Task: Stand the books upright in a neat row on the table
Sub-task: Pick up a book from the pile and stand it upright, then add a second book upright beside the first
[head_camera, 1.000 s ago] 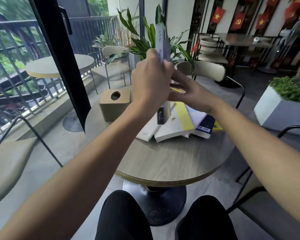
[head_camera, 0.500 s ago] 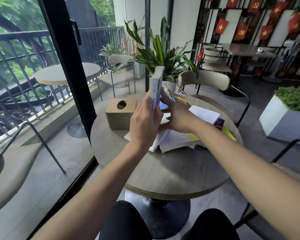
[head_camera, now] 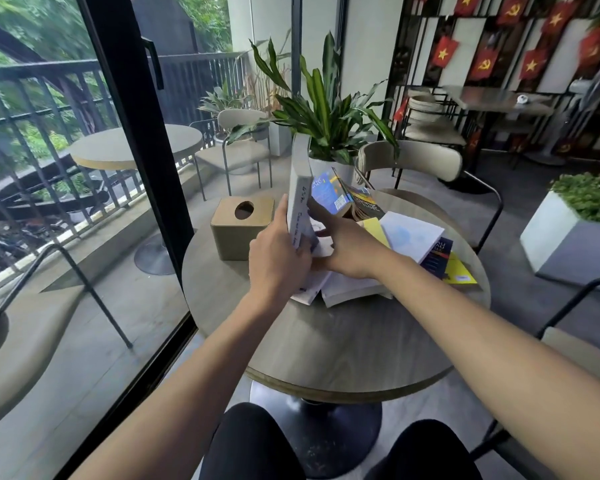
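Observation:
A pale grey book [head_camera: 299,188] stands almost upright, spine towards me, above the round wooden table [head_camera: 326,348]. My left hand [head_camera: 278,261] grips its lower spine. My right hand [head_camera: 343,247] presses against its right side near the bottom. Behind it two colourful books [head_camera: 340,195] lean tilted towards the right. Several other books [head_camera: 406,244] lie flat in a loose pile on the table's right half, with white, yellow and dark covers. Whether the grey book's bottom edge touches the table is hidden by my hands.
A tan tissue box [head_camera: 239,226] sits just left of the grey book. A potted plant [head_camera: 329,133] and a beige chair [head_camera: 420,161] stand behind the table. A glass door frame [head_camera: 142,133] runs along the left. A white planter [head_camera: 568,233] is at the right.
The grey book has come down from high in the air to near the tabletop, with both hands moving down and away from me with it. The leaning books behind have come into sight.

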The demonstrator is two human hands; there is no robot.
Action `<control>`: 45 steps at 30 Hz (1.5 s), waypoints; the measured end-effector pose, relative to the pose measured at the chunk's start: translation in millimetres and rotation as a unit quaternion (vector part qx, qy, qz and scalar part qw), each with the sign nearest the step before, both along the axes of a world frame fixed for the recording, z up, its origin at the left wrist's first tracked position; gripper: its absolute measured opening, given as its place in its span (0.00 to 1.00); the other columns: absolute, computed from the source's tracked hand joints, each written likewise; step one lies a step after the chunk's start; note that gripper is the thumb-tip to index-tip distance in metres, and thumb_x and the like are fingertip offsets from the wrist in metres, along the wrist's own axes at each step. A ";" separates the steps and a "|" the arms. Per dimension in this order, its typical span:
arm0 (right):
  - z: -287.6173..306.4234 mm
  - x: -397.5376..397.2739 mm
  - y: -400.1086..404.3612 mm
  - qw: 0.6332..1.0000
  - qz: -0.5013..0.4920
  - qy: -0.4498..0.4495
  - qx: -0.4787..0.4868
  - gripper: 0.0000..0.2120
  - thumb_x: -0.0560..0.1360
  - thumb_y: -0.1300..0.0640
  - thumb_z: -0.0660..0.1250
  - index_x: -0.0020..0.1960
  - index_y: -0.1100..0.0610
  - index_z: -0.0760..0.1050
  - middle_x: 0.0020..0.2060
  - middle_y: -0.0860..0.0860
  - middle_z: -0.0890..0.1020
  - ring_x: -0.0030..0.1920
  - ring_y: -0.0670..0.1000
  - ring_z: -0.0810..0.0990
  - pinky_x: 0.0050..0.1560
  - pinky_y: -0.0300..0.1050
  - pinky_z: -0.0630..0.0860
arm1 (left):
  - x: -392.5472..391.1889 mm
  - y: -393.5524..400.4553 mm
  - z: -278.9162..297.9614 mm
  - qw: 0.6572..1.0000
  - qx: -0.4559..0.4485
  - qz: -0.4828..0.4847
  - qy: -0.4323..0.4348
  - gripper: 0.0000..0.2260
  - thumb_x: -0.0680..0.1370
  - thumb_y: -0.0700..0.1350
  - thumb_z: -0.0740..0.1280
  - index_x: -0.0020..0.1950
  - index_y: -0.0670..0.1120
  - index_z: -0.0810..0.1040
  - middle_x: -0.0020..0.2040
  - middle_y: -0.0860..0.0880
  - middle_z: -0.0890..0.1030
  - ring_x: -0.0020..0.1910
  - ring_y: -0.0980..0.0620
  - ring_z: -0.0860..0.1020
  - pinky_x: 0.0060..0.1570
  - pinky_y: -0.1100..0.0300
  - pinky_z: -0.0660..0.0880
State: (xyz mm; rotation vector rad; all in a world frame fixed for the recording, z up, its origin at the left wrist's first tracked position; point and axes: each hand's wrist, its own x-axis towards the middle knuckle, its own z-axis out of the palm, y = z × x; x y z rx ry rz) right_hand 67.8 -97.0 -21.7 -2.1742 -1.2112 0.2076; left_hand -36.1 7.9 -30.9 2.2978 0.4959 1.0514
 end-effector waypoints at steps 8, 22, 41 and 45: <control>-12.1 6.5 10.5 0.994 -0.031 -0.011 -0.101 0.59 0.63 0.49 0.78 0.79 0.44 0.41 0.71 0.49 0.73 0.69 0.54 0.72 0.67 0.55 0.69 | 3.6 -9.2 -1.2 0.996 0.032 -0.013 -0.086 0.22 0.76 0.38 0.67 0.70 0.36 0.72 0.53 0.39 0.83 0.45 0.37 0.79 0.38 0.57 0.62; -25.7 20.9 12.4 0.957 -0.072 -0.181 -0.216 0.55 0.64 0.29 0.69 0.78 0.38 0.39 0.79 0.52 0.55 0.79 0.56 0.49 0.72 0.67 0.48 | 6.5 0.6 -19.7 0.999 -0.030 0.002 -0.024 0.19 0.77 0.41 0.66 0.68 0.39 0.73 0.54 0.43 0.82 0.50 0.38 0.77 0.40 0.57 0.60; -23.1 42.1 9.5 0.914 -0.262 -0.217 -0.223 0.42 0.67 0.27 0.63 0.69 0.55 0.66 0.66 0.57 0.71 0.68 0.59 0.68 0.66 0.60 0.59 | 7.6 -4.9 -17.2 1.000 -0.010 -0.014 -0.011 0.23 0.76 0.39 0.66 0.72 0.41 0.71 0.60 0.43 0.81 0.52 0.37 0.77 0.42 0.56 0.64; -22.0 44.8 11.9 0.924 -0.292 -0.176 -0.171 0.41 0.62 0.29 0.71 0.65 0.55 0.70 0.63 0.56 0.74 0.66 0.58 0.69 0.62 0.55 0.62 | 6.3 -6.8 -18.3 1.000 0.004 -0.015 -0.009 0.24 0.76 0.44 0.64 0.72 0.41 0.71 0.60 0.43 0.81 0.52 0.38 0.77 0.41 0.58 0.59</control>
